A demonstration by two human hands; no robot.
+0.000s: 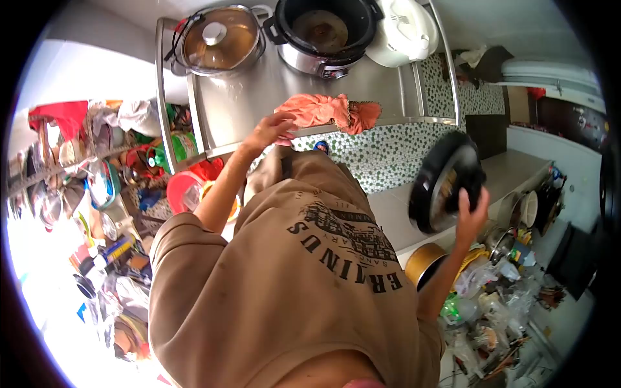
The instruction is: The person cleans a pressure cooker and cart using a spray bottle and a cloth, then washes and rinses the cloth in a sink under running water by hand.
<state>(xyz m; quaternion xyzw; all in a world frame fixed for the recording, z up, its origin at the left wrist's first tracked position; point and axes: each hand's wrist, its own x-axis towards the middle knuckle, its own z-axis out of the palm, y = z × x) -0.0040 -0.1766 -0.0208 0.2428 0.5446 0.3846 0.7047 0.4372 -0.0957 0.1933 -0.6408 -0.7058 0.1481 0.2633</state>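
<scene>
My right hand (473, 210) grips a black pressure cooker lid (430, 187) by its knob, holding it tilted on edge at my right side. My left hand (272, 131) is at the front edge of the steel shelf (246, 107), fingers loosely spread. Its fingertips lie beside the end of a crumpled orange cloth (317, 110); whether they touch it, I cannot tell. Behind the cloth stands an electric pressure cooker (310, 59) without its lid, a little pale residue on the bottom of its dark pot (320, 31).
A pot with a glass lid (220, 42) stands left of the cooker, and a white appliance (402, 32) right of it. Cluttered racks (84, 145) fill the left. Below the right-hand ledge (511, 174) lie a gold-coloured pot (424, 262) and plastic bags (482, 278).
</scene>
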